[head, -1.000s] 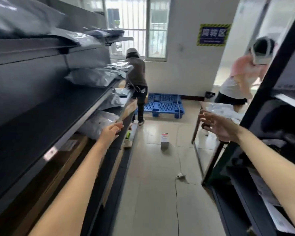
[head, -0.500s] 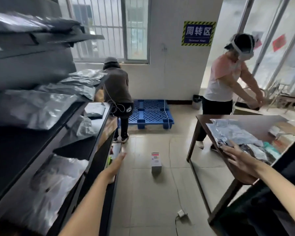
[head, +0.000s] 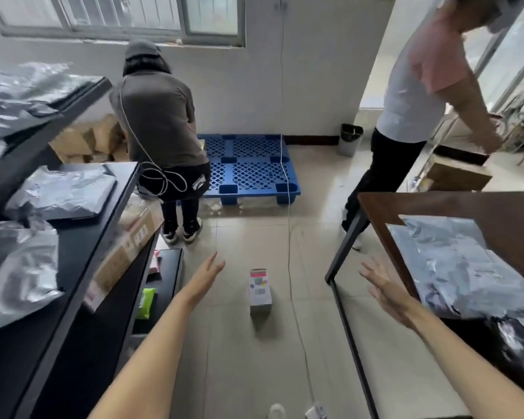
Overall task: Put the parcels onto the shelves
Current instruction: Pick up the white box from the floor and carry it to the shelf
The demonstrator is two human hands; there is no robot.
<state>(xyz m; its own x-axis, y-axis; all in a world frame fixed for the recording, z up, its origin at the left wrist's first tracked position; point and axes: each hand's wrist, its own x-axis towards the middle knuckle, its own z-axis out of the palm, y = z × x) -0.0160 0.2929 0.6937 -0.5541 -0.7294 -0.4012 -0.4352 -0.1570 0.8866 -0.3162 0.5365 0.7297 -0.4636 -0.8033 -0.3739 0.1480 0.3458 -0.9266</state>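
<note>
Black metal shelves (head: 82,267) run along the left, carrying grey plastic mailer parcels (head: 58,192) and a tilted cardboard box (head: 124,252). More grey mailer parcels (head: 454,261) lie piled on a brown table (head: 436,207) at the right. A small white and pink box (head: 260,290) stands on the floor between them. My left hand (head: 208,275) is stretched forward over the floor, fingers straight, holding nothing. My right hand (head: 381,287) hovers with spread fingers beside the table's near corner, empty, just left of the parcels.
A person in grey (head: 161,131) bends over at the shelf's far end. Another person in a white and pink top (head: 415,95) stands behind the table. A blue pallet (head: 248,164) lies by the wall, a bin (head: 350,139) beside it. A white cable (head: 294,297) trails across the floor.
The view has moved forward and tilted down. My left hand has left the shelf edge and now points over the floor. My right hand came off the parcels to beside the table's corner.
</note>
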